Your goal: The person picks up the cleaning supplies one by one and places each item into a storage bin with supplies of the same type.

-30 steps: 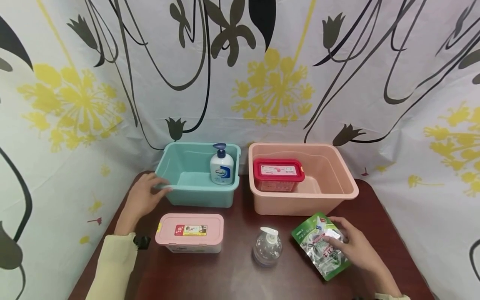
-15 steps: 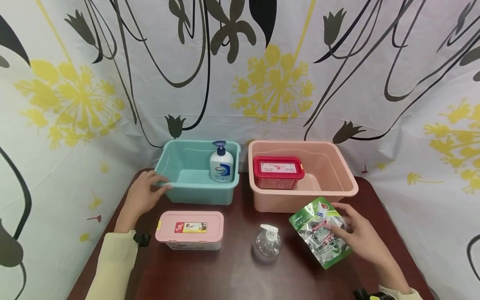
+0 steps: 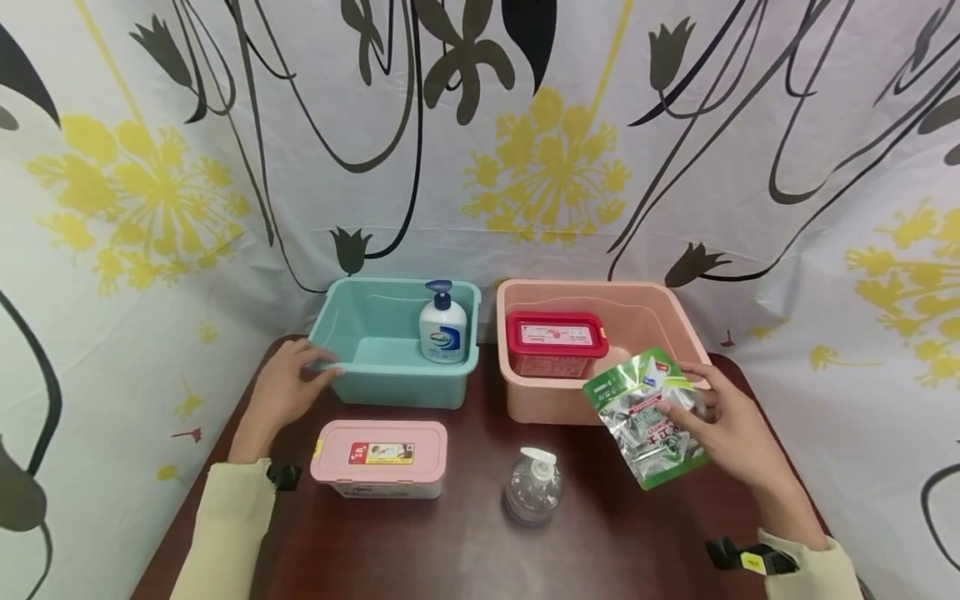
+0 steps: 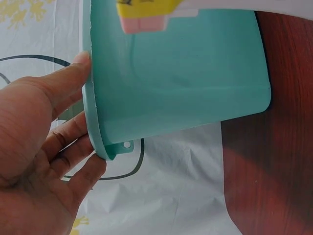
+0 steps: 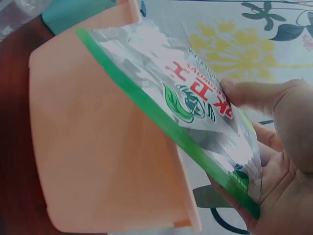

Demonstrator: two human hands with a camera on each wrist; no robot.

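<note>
Right hand (image 3: 727, 425) and packet (image 3: 651, 421) have both shifted up and forward since half a second ago, and the packet now overlaps the peach bin (image 3: 547, 403) in the head view. Your right hand is clamped on the packet, thumb on the printed face and fingers behind. The packet lies to the left of that hand, off the table; its long axis slants from forward-left to near-right, the green bottom edge towards you. Governing relation, in my judgement: the near rim of the bin, just forward of your right hand. Contact between packet and rim cannot be determined. Your right hand is much the nearer to this bin. Further forward and left of it, inside the bin, sits the red box (image 3: 558, 346). Well left of your right hand stands the clear pump bottle (image 3: 534, 490). Your left hand (image 3: 285, 392) pinches the corner rim of the teal bin (image 3: 405, 389), which holds a white pump bottle (image 3: 442, 329). Nearer to you and right of that hand lies the pink-lidded box (image 3: 382, 458).
</note>
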